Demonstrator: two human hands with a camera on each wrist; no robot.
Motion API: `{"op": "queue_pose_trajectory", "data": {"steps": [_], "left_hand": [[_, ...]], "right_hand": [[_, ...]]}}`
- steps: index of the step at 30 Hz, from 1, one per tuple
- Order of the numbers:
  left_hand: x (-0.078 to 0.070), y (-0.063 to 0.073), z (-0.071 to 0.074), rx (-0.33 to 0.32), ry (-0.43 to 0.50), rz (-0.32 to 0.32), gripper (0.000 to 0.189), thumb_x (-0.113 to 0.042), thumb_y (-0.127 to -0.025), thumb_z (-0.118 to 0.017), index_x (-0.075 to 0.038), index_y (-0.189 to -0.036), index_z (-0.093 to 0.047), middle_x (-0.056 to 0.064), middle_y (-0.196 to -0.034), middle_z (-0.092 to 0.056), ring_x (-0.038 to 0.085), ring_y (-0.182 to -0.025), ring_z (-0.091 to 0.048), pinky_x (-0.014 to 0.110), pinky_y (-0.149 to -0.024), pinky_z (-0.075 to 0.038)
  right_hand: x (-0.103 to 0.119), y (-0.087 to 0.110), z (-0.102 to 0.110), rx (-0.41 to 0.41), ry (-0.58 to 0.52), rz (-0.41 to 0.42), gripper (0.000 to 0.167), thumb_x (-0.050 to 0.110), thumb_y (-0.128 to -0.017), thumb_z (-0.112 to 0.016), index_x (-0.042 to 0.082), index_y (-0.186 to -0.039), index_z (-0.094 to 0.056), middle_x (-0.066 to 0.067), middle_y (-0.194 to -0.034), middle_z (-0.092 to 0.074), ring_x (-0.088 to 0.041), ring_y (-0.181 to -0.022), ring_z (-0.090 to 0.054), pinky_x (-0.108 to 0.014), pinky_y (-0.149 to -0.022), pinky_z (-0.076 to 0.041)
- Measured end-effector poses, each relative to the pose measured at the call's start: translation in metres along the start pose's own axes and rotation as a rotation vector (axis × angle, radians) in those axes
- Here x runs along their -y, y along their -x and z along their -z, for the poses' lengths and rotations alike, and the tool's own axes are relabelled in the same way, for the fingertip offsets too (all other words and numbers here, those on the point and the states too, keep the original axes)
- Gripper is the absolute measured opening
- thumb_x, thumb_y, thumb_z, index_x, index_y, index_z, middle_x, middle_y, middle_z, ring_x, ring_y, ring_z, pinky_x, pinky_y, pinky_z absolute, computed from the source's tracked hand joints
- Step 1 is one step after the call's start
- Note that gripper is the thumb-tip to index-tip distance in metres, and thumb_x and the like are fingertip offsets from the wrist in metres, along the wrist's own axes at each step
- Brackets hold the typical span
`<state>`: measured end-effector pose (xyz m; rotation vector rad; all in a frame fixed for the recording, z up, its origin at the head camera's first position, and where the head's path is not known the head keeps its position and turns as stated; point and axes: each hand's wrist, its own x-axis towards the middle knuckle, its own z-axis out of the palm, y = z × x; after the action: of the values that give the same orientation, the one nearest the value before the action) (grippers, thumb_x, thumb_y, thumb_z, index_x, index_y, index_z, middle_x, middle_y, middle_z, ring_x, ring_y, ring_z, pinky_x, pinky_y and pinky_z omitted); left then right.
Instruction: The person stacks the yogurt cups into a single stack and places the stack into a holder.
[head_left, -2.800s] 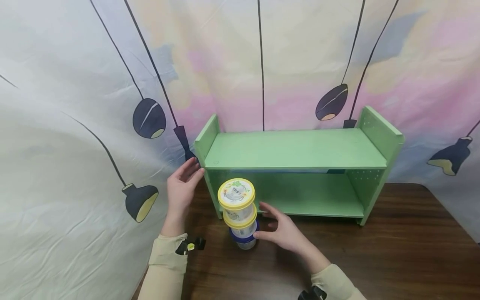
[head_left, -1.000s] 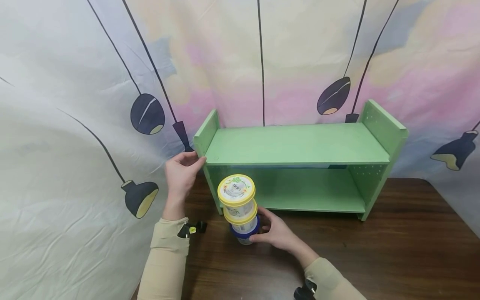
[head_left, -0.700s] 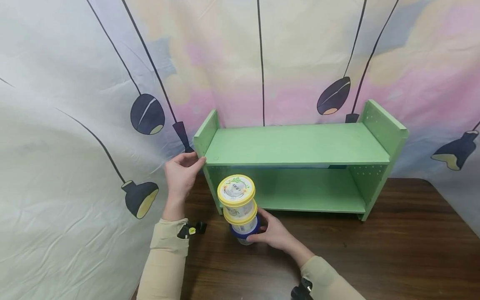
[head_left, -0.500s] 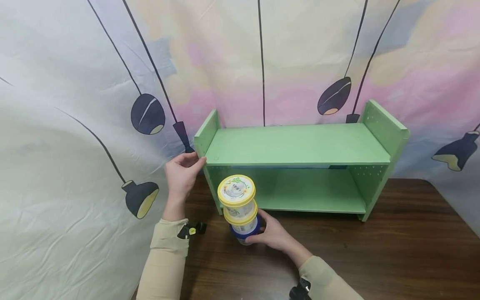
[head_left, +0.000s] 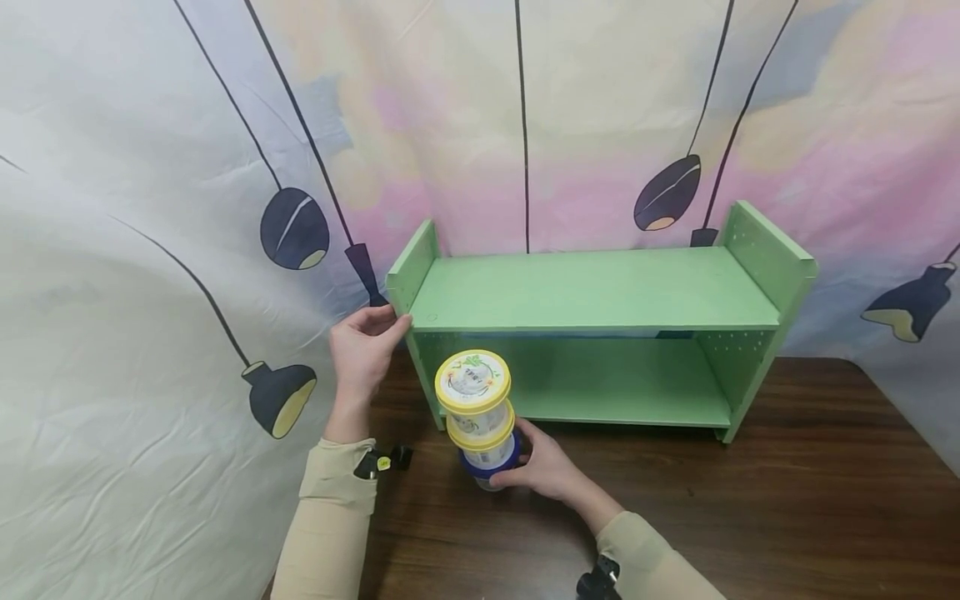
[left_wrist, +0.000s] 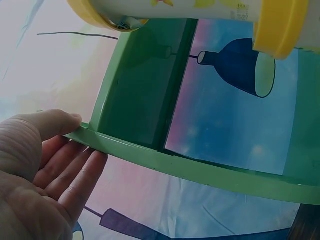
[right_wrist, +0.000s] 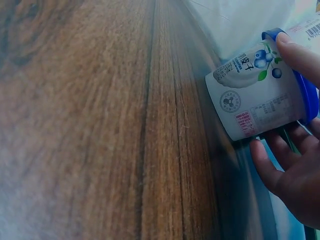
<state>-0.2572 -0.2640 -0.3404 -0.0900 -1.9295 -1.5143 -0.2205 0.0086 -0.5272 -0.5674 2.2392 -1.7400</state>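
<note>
Three yogurt tubs stand stacked in front of the left end of a green shelf point(head_left: 600, 287). The top tub point(head_left: 472, 382) and the middle tub point(head_left: 491, 457) have yellow lids. At the bottom is a tub with a blue lid point(right_wrist: 260, 95) and printed blueberries. My right hand point(head_left: 551, 468) grips this bottom tub near its lid from the right, thumb on the near side and fingers behind. My left hand point(head_left: 362, 350) pinches the front edge of the shelf's left side panel point(left_wrist: 150, 160), thumb on one face and fingers on the other.
The shelf has two levels and stands at the back of a dark wooden table point(head_left: 787, 500). Close behind it hangs a cloth backdrop point(head_left: 585, 125) with painted lamps, which also runs down the left side.
My left hand has closed from loosely spread fingers onto the side panel. My right hand has moved left and taken hold of the blue-lidded tub. The last half second shows almost no motion.
</note>
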Motion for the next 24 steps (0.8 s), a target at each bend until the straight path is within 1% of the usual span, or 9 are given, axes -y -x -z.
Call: {"op": "queue_pose_trajectory", "data": {"steps": [6, 9, 13, 18, 24], "left_hand": [[-0.0014, 0.0006, 0.0004, -0.007, 0.006, 0.006, 0.023, -0.004, -0.085, -0.090, 0.007, -0.103, -0.080, 0.016, -0.095, -0.078, 0.005, -0.081, -0.075, 0.017, -0.074, -0.060], [-0.0010, 0.0002, 0.0006, -0.009, 0.006, 0.015, 0.025, -0.004, -0.085, -0.090, 0.008, -0.104, -0.080, 0.011, -0.094, -0.078, 0.004, -0.081, -0.074, 0.016, -0.074, -0.060], [-0.0004, -0.0004, 0.0004, -0.009, 0.001, 0.025, 0.027, -0.003, -0.085, -0.090, 0.009, -0.106, -0.079, 0.007, -0.093, -0.078, 0.002, -0.080, -0.073, 0.015, -0.073, -0.059], [-0.0013, 0.0001, -0.0001, -0.011, 0.003, 0.022, 0.026, -0.003, -0.085, -0.089, 0.009, -0.106, -0.079, 0.006, -0.093, -0.078, 0.003, -0.080, -0.073, 0.015, -0.073, -0.059], [-0.0014, 0.0003, -0.0005, -0.003, 0.001, 0.012, 0.025, -0.004, -0.086, -0.089, 0.009, -0.105, -0.079, 0.013, -0.095, -0.078, 0.004, -0.081, -0.074, 0.016, -0.074, -0.060]], "right_hand": [[0.0002, -0.0016, -0.0010, -0.005, -0.015, -0.001, 0.107, 0.026, -0.077, -0.100, 0.004, -0.161, -0.039, -0.021, -0.155, -0.052, -0.042, -0.142, -0.052, -0.052, -0.106, -0.057], [0.0013, -0.0019, -0.0013, 0.000, -0.026, -0.006, 0.108, 0.024, -0.077, -0.100, 0.003, -0.162, -0.037, -0.021, -0.156, -0.051, -0.043, -0.144, -0.049, -0.053, -0.107, -0.055], [0.0027, -0.0014, -0.0011, 0.008, -0.026, -0.007, 0.107, 0.024, -0.077, -0.100, 0.004, -0.162, -0.037, -0.021, -0.156, -0.051, -0.043, -0.144, -0.049, -0.054, -0.108, -0.055], [0.0025, -0.0010, -0.0006, 0.005, -0.023, -0.005, 0.107, 0.026, -0.078, -0.099, 0.004, -0.162, -0.038, -0.020, -0.154, -0.054, -0.041, -0.141, -0.053, -0.052, -0.106, -0.056], [-0.0001, 0.0003, 0.0001, -0.009, -0.022, 0.005, 0.108, 0.025, -0.076, -0.100, 0.002, -0.162, -0.038, -0.021, -0.150, -0.056, -0.041, -0.136, -0.057, -0.052, -0.104, -0.058]]}}
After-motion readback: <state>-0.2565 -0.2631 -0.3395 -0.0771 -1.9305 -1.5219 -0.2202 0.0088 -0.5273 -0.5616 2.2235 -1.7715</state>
